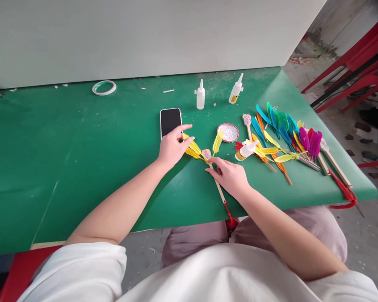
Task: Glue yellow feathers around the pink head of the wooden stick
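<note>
A slim wooden stick [220, 191] lies on the table with a pale flower-like head [206, 154] on top and a red tassel [230, 220] at its lower end. Yellow feathers [193, 147] fan out left of the head, and one more yellow feather [218, 141] points up on its right. The fingers of my right hand [230, 176] grip the stick just under the head. My left hand [173, 147] is over the left feathers' tips, thumb and index finger stretched apart; contact is unclear. Under that hand lies a phone [171, 119], partly covered.
A round dish of white bits [229, 132] sits beyond my right hand. Glue bottles stand at the back [200, 96] [236, 89]; another glue bottle [246, 150] leans near coloured feathers [282, 121] and tasselled sticks [337, 165]. A tape roll [103, 87] lies far left, before a pale wall panel [145, 37].
</note>
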The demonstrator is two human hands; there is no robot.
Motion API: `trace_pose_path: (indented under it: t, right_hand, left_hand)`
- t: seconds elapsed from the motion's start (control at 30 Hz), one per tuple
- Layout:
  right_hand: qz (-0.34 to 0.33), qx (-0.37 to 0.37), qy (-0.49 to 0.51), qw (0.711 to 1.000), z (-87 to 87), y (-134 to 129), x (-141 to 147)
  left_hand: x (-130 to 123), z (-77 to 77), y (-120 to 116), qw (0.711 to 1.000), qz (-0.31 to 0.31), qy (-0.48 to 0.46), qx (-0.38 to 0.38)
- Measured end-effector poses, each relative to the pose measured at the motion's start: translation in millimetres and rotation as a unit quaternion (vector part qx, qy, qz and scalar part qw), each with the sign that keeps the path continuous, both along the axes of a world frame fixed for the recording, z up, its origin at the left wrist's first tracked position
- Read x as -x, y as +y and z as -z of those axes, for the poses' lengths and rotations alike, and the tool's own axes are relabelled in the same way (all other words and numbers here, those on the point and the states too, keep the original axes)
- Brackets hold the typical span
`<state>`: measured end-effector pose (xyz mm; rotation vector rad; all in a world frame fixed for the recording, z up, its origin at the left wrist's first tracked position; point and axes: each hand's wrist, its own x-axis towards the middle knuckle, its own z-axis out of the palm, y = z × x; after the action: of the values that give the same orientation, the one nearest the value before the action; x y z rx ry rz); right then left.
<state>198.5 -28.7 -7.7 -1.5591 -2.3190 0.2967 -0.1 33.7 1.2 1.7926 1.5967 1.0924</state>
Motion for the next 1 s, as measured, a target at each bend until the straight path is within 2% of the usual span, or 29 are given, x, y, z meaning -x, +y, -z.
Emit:
trace_pose_path:
  t: [0.6, 0.83, 1.0]
  right_hand:
    - [-0.004, -0.013, 0.001, 1.000, 2.0, 0.0, 0.4]
    - [0.003, -0.001, -0.001, 1.000, -0.5, 0.9, 0.8]
    - [0.005, 0.008, -0.012, 1.000, -3.1, 1.1, 1.8]
  left_hand:
    - [3.3, -2.7, 0.5, 0.995, -0.012, 0.091, -0.040]
    - [15.5, -6.3, 8.2, 0.997, -0.058, 0.031, -0.035]
    - [22.4, -7.2, 10.2, 0.996, -0.058, 0.056, -0.045]
